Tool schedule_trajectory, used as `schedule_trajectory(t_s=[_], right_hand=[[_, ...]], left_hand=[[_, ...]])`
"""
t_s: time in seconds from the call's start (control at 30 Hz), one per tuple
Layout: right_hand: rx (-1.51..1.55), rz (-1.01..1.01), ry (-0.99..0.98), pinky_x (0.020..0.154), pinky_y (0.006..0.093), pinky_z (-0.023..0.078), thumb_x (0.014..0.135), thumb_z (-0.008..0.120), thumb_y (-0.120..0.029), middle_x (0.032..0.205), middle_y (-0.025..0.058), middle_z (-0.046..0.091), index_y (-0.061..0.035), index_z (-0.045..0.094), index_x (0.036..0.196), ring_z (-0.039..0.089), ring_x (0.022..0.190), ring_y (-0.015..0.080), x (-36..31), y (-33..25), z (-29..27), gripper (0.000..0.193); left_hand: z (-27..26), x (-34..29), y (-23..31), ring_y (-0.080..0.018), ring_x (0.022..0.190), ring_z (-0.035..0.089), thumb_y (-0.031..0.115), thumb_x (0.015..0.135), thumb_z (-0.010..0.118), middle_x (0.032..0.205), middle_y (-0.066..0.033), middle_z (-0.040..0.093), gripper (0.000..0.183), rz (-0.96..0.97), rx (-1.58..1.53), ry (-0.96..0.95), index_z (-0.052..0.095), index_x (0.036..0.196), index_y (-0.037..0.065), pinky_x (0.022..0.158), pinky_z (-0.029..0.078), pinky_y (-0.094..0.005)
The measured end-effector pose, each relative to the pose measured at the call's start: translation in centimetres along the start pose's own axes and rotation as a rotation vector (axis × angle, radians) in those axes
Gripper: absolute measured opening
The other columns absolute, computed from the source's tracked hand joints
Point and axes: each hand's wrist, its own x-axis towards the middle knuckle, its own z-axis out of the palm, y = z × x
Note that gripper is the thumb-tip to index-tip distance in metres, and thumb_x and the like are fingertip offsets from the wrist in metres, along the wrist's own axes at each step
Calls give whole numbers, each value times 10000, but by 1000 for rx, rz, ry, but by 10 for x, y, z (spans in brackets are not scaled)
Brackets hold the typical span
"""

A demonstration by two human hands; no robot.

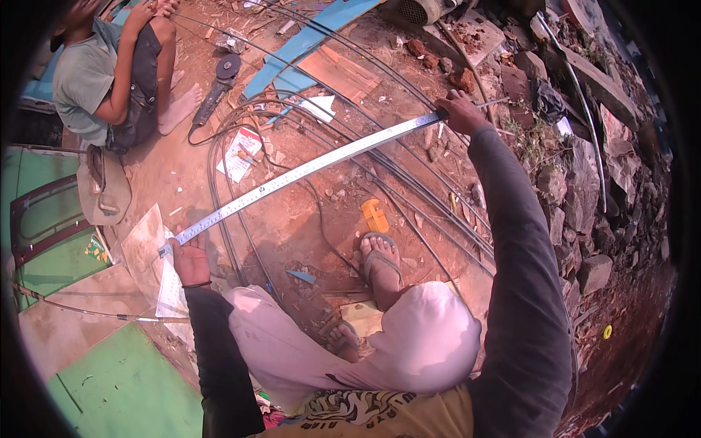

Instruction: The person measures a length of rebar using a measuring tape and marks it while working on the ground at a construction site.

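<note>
A tape measure's white blade (314,166) stretches slantwise between my hands, above the ground. My left hand (191,263) grips the blade near its hooked end, thumb at the edge. My right hand (465,114), farther off and higher, closes around the other end, where a dark piece shows at the fingers. A thin rod (496,102) sticks out beyond the right hand; whether it runs along the blade is hidden. Several long dark metal rods (409,171) lie on the ground beneath the blade.
An angle grinder (219,87) with its cord lies at the upper left, near a seated person (109,80). Blue boards (292,62), an orange-brown sheet (339,73) and a yellow plastic piece (374,215) lie on the dirt. Stone rubble (577,168) lines the right; green panels (124,387) the left.
</note>
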Motion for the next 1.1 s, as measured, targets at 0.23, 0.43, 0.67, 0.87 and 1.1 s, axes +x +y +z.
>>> schedule_trajectory(t_s=[0.23, 0.43, 0.67, 0.87, 1.1], right_hand=[[-27, 40, -4, 869, 509, 411, 844, 604, -146, 1090, 104, 530, -173, 619, 1085, 487, 1120, 310, -2, -7, 1, 242], [-13, -31, 87, 865, 443, 443, 762, 633, -64, 1039, 131, 546, -120, 600, 1146, 517, 1066, 354, -8, -15, 12, 389], [41, -10, 43, 857, 482, 459, 752, 706, -165, 1112, 84, 538, -203, 626, 1157, 503, 1136, 302, -14, -1, 13, 414], [51, 91, -30, 901, 482, 454, 733, 766, -329, 1126, 109, 534, -188, 638, 1128, 473, 1173, 322, -6, -31, 3, 439], [-25, 181, -64, 924, 516, 434, 723, 748, -494, 1172, 123, 524, -189, 644, 1115, 452, 1199, 346, -6, -40, -3, 507]], left_hand=[[-14, 22, -13, -312, 1320, 410, 371, 995, 452, 1450, -181, 398, 479, -39, 28, 30, 414, 1320, 22, 1074, 378, -444], [-25, 51, -28, -317, 1351, 380, 345, 1006, 420, 1444, -188, 407, 481, -39, -4, 175, 395, 1334, -5, 1096, 363, -441], [-33, 57, -39, -307, 1376, 345, 345, 975, 488, 1478, -160, 374, 588, -99, -96, 36, 337, 1410, -21, 1140, 290, -428], [-38, 49, -30, -291, 1380, 338, 400, 974, 471, 1486, -154, 362, 649, -76, -31, 68, 312, 1415, -48, 1111, 316, -407], [-19, 47, -33, -282, 1362, 372, 398, 990, 432, 1474, -154, 382, 623, -76, 7, 133, 330, 1409, -51, 1078, 361, -392]])
